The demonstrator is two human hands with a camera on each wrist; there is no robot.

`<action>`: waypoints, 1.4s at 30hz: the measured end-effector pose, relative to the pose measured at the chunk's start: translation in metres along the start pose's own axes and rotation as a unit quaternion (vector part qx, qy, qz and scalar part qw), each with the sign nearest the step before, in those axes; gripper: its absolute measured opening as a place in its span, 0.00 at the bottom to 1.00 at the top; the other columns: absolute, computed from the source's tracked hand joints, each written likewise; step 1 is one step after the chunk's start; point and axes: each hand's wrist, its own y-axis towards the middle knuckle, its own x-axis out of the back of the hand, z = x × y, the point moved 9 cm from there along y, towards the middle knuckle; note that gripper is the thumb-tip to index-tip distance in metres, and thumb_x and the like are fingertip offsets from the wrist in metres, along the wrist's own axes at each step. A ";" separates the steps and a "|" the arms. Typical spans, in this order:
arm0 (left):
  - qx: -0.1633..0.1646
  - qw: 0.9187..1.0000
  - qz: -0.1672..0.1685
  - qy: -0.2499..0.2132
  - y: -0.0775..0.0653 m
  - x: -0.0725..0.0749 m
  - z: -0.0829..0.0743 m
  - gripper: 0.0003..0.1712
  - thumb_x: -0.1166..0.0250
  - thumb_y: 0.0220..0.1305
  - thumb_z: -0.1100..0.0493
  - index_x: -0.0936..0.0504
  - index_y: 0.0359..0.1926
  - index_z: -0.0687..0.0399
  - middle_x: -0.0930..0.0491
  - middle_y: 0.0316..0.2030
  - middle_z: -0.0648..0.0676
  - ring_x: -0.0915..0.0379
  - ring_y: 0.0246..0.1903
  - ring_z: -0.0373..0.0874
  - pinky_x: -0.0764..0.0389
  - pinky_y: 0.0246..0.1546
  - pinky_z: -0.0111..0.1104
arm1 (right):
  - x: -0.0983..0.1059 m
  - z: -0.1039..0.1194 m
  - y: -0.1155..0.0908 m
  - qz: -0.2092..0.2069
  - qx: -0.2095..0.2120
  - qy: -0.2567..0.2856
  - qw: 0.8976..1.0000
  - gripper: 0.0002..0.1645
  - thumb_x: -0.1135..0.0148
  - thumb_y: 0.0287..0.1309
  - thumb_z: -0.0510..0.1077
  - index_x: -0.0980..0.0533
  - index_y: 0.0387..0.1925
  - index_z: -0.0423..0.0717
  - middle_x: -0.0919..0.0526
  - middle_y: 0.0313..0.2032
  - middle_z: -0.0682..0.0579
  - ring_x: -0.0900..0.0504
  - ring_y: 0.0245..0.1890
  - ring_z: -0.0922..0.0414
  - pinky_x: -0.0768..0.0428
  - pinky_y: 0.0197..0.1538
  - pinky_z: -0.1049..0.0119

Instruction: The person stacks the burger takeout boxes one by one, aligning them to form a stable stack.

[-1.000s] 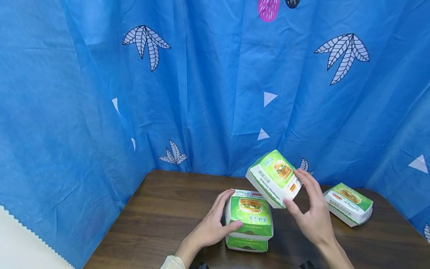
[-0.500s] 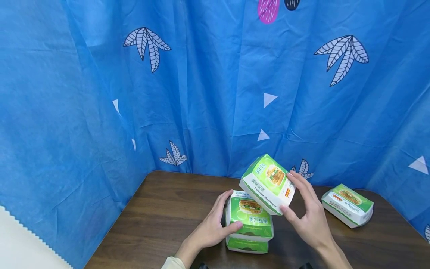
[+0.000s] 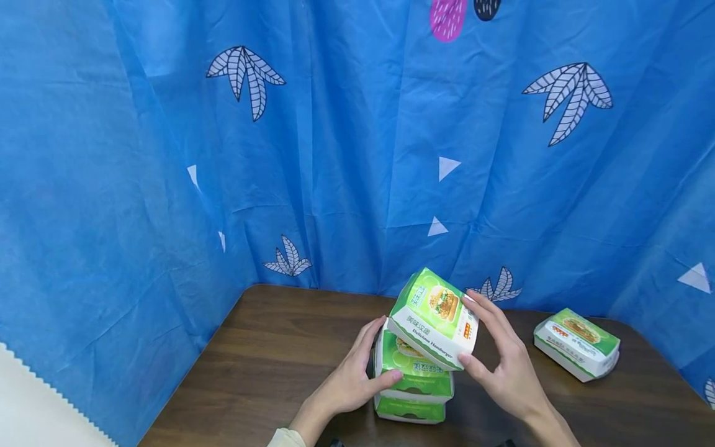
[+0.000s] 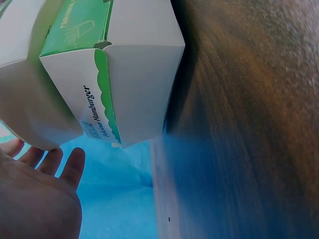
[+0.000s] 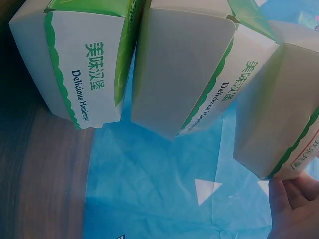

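In the head view my right hand (image 3: 511, 363) holds a green and white hamburger box (image 3: 432, 320) by its right end, fingers on the far edge and thumb on the near one. That box is tilted and overlaps the top of a two-box stack. My left hand (image 3: 349, 372) grips the upper stacked hamburger box (image 3: 416, 379), fingers along its left side and thumb at the front. Beneath it lies the lower hamburger box (image 3: 410, 410), mostly hidden. The right wrist view shows the held box (image 5: 279, 109) apart from the upper stacked one (image 5: 182, 69).
Another hamburger box (image 3: 578, 344) lies at the right on the dark wooden table (image 3: 257, 366). A blue patterned curtain (image 3: 352, 155) hangs behind the table and along its left side.
My right hand has brought its tilted box left and down, closer over the stack. The left hand and the two stacked boxes have stayed in place.
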 end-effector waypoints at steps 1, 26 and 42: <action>-0.003 1.000 -0.001 0.002 0.000 0.000 0.000 0.52 0.33 0.66 0.39 0.51 0.82 0.38 0.46 0.77 0.43 0.43 0.72 0.44 0.34 0.71 0.53 | -0.001 0.000 0.000 0.005 0.000 0.002 1.000 0.52 0.26 0.48 0.35 0.34 0.76 0.50 0.37 0.76 0.46 0.41 0.76 0.62 0.43 0.68 0.79; -0.002 1.000 0.001 0.000 0.001 0.000 0.002 0.53 0.32 0.65 0.39 0.50 0.82 0.41 0.48 0.78 0.40 0.45 0.74 0.42 0.35 0.72 0.51 | -0.014 -0.006 -0.004 0.056 -0.004 0.003 0.998 0.46 0.33 0.56 0.36 0.35 0.77 0.53 0.37 0.77 0.51 0.42 0.77 0.63 0.44 0.66 0.82; -0.030 1.000 0.001 0.001 0.002 -0.002 -0.003 0.50 0.32 0.66 0.40 0.51 0.80 0.27 0.47 0.77 0.38 0.43 0.72 0.40 0.34 0.72 0.47 | -0.020 -0.003 -0.005 0.092 0.023 0.013 0.995 0.44 0.39 0.59 0.35 0.38 0.78 0.51 0.42 0.79 0.49 0.44 0.78 0.59 0.42 0.66 0.78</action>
